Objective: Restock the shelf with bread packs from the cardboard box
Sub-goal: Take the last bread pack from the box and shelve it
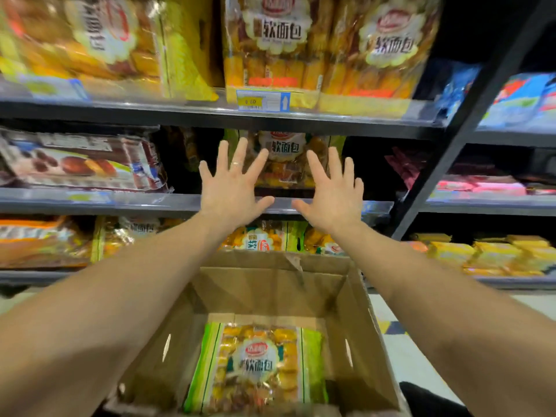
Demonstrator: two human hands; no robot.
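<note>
Left hand and right hand, spread empty, face an upright green-edged bread pack.

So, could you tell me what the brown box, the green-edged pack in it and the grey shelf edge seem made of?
The open brown box looks like matte cardboard: folded flaps, dull surface. The green-edged bread pack inside seems glossy clear plastic film: glints, buns showing through. The grey shelf edge: probably painted metal, evenly smooth.
</note>
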